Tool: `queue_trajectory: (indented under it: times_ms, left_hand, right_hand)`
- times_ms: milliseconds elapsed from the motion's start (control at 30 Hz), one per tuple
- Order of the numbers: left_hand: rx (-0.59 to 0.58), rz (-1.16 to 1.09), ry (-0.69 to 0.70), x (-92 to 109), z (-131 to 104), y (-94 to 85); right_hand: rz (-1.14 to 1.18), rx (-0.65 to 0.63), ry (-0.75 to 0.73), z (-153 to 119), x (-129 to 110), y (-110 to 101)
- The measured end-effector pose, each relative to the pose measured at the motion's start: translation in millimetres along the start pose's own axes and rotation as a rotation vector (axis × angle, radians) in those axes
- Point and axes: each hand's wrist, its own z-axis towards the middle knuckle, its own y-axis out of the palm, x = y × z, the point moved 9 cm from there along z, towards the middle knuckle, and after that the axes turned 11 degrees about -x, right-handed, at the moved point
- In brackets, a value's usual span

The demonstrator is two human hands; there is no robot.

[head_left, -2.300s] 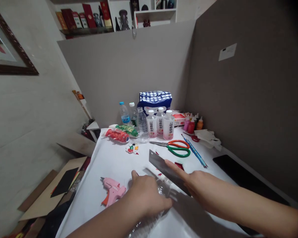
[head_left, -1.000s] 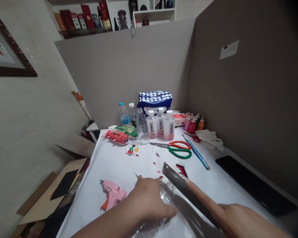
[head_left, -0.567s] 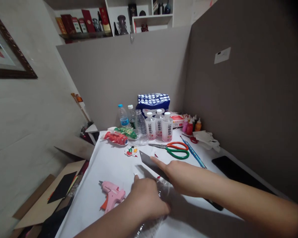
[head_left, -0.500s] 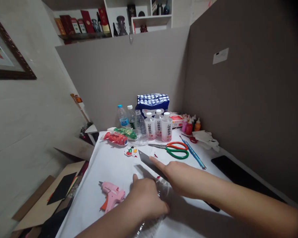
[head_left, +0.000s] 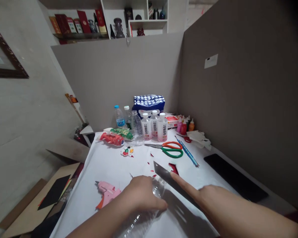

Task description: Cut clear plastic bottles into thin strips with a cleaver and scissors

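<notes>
My left hand [head_left: 145, 195] is wrapped round a clear plastic bottle [head_left: 139, 223] lying on the white-covered table. The bottle's neck end points away from me, partly covered by my fingers. In my right hand [head_left: 208, 201] is a knife [head_left: 173, 181], a long flat grey blade with a small hole near the tip. My index finger lies along its back. The blade slants just right of the bottle; whether they touch I cannot tell. My grip hides the handle. Left of my left hand lies a pink glue gun [head_left: 107, 191]. Dark red scraps [head_left: 173, 168] lie beyond the blade.
Scissors [head_left: 172, 149] with orange and green handles lie ahead, beside blue pencils [head_left: 187, 152]. Several bottles [head_left: 162, 127] stand at the back. A small paint palette [head_left: 127, 151] and red fish-shaped piece [head_left: 112, 138] lie left. A black slab [head_left: 234, 177] lies right.
My right hand has moved the knife right and nearer to me, away from above the bottle neck. My left hand keeps its hold on the bottle. The view has shifted slightly.
</notes>
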Motion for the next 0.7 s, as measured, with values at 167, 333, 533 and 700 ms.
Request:
queue_trajectory:
  times_ms: [167, 333, 533, 700]
  left_hand:
    - [0.0, 0.032, -0.057, -4, 1, 1.4]
    - [-0.014, 0.003, -0.062, 2, -2, -0.8]
    - [0.003, 0.075, -0.086, 7, -9, -6.6]
    - [-0.002, 0.075, -0.075, 8, -12, -7.5]
  right_hand:
    - [-0.133, -0.053, -0.114, 24, -45, -49]
    - [-0.183, 0.013, -0.285, 60, -74, -71]
    - [-0.132, 0.041, -0.269, 70, -69, -68]
    - [0.043, 0.023, -0.137, 37, -35, -37]
